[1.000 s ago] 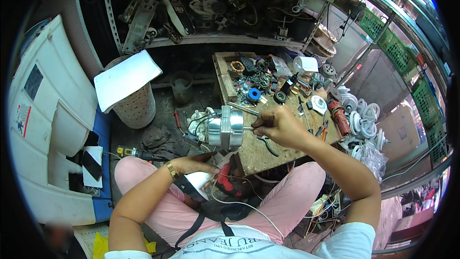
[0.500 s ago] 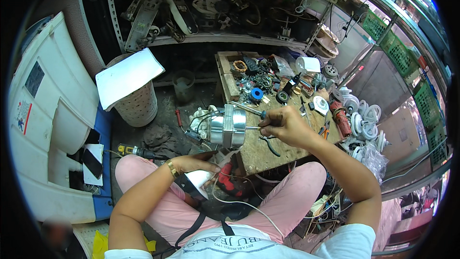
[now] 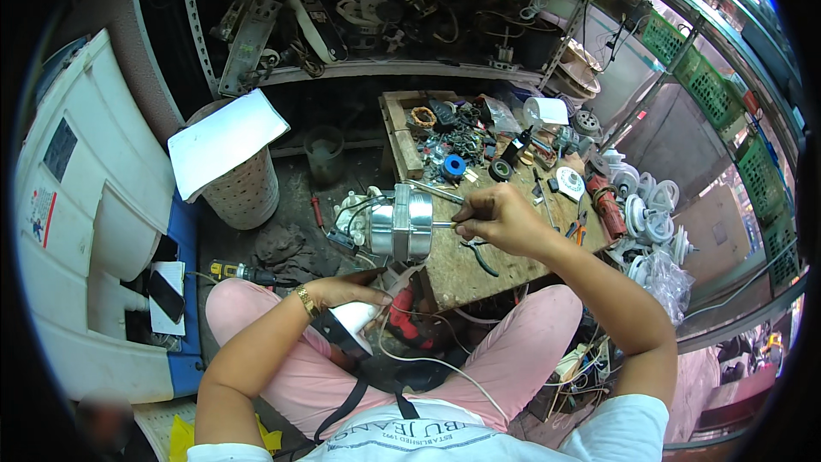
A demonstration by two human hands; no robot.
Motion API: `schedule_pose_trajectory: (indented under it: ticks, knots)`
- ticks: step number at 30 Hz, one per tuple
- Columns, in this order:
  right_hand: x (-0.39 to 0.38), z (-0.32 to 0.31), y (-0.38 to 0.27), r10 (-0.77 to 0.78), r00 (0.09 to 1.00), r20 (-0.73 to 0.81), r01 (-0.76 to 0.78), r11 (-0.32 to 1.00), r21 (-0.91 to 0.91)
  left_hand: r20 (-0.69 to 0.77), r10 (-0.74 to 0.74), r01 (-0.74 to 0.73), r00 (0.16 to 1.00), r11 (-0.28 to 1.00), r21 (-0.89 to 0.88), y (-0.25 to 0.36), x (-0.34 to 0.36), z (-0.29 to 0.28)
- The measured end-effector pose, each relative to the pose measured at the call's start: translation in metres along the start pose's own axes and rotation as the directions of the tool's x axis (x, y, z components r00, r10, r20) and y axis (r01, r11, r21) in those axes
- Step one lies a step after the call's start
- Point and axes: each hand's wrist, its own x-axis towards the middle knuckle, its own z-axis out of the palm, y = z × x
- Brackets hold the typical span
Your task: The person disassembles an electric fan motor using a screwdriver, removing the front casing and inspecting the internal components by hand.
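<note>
Crowding motor (image 3: 400,222), pliers (image 3: 479,255) (bench (image 3: 453,269) cluttered)

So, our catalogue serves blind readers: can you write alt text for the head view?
A seated person's right hand pinches the shaft of a silver electric motor at the edge of a cluttered wooden workbench. The left hand rests on a white-and-black device in their lap.

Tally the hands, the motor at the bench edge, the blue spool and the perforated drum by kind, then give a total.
Hands: 2, the right hand pinching the shaft of the motor, the left hand low by the lap
Silver electric motor: 1
Blue spool: 1
Perforated drum: 1
Total: 5
</note>
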Motion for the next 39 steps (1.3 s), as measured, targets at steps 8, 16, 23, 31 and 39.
schedule_pose_trajectory:
  ticks: [8,16,23,31,39]
  knots:
    - [-0.021,-0.013,-0.002,0.143,0.990,-0.020,-0.137,0.975,0.175,-0.075,0.205,-0.201,0.976,0.978,0.060,0.009,-0.007,0.016]
    - [0.001,0.000,0.008,0.053,0.998,0.037,-0.057,0.993,0.105,-0.105,0.257,-0.239,0.961,0.958,0.159,0.011,-0.001,0.017]
    - [-0.015,-0.024,0.012,0.298,0.938,0.174,-0.334,0.911,0.241,-0.181,0.207,-0.171,0.961,0.966,0.194,0.011,-0.003,0.014]
    - [0.008,-0.005,0.007,0.318,0.909,0.270,-0.396,0.860,0.320,-0.203,0.251,-0.173,0.946,0.925,0.338,0.009,0.004,0.013]
    - [-0.018,-0.030,0.010,0.355,0.885,0.301,-0.435,0.861,0.263,-0.234,0.136,-0.053,0.963,0.943,0.330,0.004,-0.003,0.005]
